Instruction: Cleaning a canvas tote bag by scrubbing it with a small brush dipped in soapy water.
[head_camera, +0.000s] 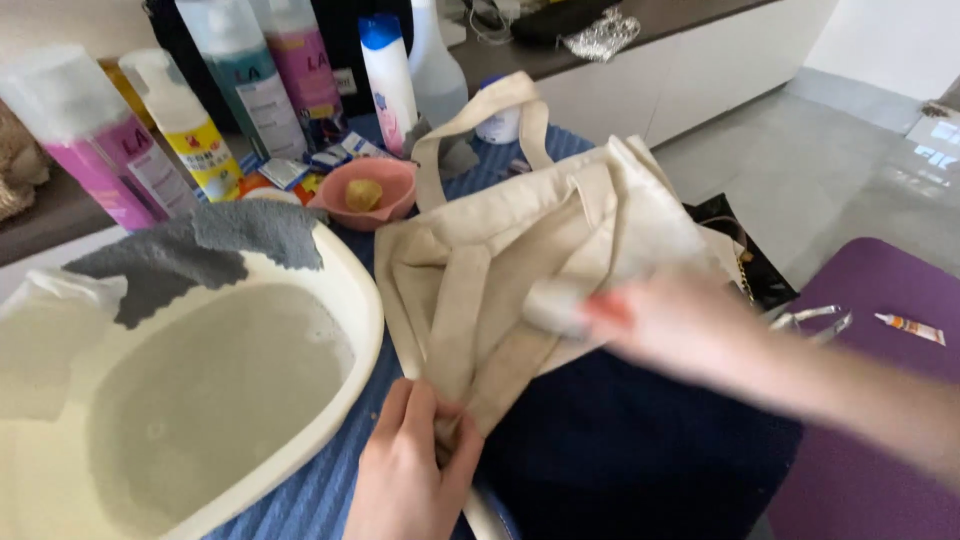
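A cream canvas tote bag (530, 240) lies folded over a blue striped cloth (600, 440), its handle loop arching at the back. My left hand (410, 470) pinches the bag's near corner between thumb and fingers. My right hand (665, 325), blurred by motion, presses a small pale pad or wipe (555, 305) against the bag's middle. The fingers curl around that pad.
A cream basin (345, 290) of cloudy water stands at left with a grey cloth (200, 250) draped on its rim. Behind are several detergent bottles (245, 80), a pink bowl (365, 195) and small packets. A purple mat (880, 300) with a small tube (910, 327) lies at right.
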